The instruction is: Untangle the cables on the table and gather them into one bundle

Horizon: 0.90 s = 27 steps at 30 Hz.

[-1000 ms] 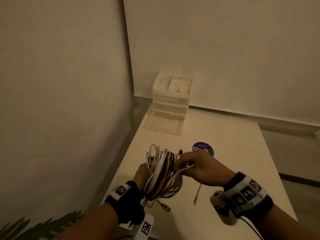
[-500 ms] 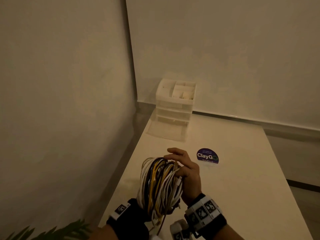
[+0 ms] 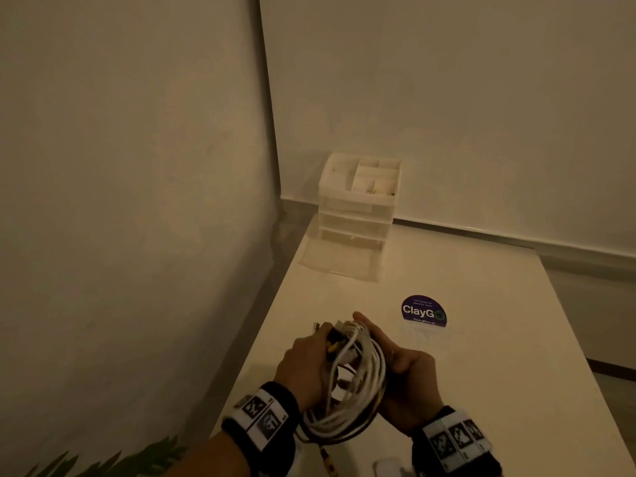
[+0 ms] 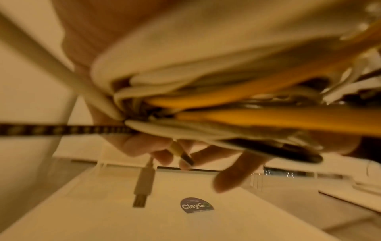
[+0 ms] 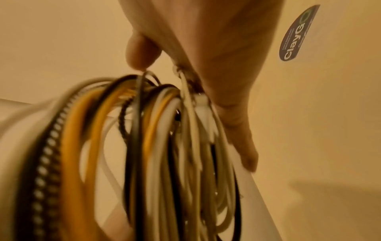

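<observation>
"ClayGo" on the round purple sticker (image 3: pixel 424 311) on the table (image 3: pixel 481 356)

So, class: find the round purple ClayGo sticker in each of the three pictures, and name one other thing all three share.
Head: sticker on the table, just beyond the hands, right of centre.
Left wrist: sticker bottom centre, below the fingers.
Right wrist: sticker top right, seen edge-on.
Shared landmark: the cable bundle.

The cables (image 5: pixel 156 146) are white, yellow and black, one braided black-and-white. A purple sticker (image 3: pixel 424 311) sits on the cream desk (image 3: pixel 499 339).
</observation>
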{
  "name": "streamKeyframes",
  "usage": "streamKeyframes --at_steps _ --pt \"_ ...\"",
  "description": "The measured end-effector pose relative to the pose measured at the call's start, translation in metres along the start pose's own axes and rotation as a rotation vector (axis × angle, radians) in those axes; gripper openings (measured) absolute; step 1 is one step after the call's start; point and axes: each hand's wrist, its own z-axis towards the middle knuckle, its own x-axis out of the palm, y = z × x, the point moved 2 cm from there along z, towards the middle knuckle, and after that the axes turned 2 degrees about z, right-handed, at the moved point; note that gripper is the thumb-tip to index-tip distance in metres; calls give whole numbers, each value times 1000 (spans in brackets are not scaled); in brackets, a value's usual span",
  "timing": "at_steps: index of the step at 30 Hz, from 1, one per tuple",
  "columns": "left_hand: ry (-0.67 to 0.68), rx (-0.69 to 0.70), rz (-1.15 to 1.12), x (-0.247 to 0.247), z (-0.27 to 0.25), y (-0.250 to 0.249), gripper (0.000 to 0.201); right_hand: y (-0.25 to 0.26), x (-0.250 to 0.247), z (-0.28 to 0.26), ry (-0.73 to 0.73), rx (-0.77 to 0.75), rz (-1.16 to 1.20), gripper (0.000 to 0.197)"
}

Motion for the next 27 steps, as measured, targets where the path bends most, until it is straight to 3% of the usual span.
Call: streamKeyframes --at_steps 1,5,9,13,19,23,27 --pt "1 8 146 -4 4 -3 46 5 -1 1 37 23 -56 77" --pt "-29 -58 303 -12 20 -22 50 27 -13 11 -18 69 -233 78" --pt "-6 -36 455 -11 40 -37 61 40 -13 33 -41 177 -566 55" --pt "34 1 526 -12 61 -38 84 48 -26 52 -53 158 -620 65" --pt "157 90 345 -11 78 -29 117 53 -42 67 -138 90 -650 45" --pt "308 82 170 -16 88 -29 120 56 -51 69 -140 34 -641 43" --pt "357 92 -67 -23 96 -32 121 60 -59 73 -127 24 -617 43"
